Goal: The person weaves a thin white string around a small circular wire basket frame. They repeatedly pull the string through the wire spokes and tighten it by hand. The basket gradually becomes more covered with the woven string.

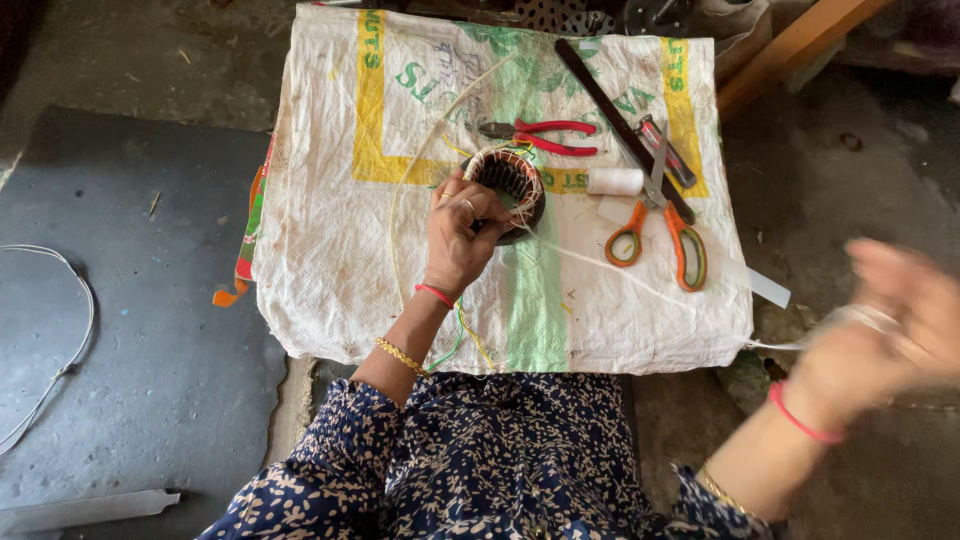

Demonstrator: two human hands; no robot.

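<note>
My left hand (458, 228) grips a round motor stator (508, 182) with pale windings, holding it down on a white woven sack (340, 250). A white thread (640, 285) runs taut from the stator to the right, toward my right hand (890, 320). That hand is blurred, raised off to the right of the sack, with its fingers closed around the thread's end. Thin green and yellow wires (462, 335) trail from the stator toward me.
On the sack lie red-handled pliers (545, 136), orange-handled scissors (660, 225), a white thread spool (614, 181), a dark flat strip (620, 125) and a small red tool (665, 150). A grey mat (130, 300) with a white cord (70, 340) lies to the left.
</note>
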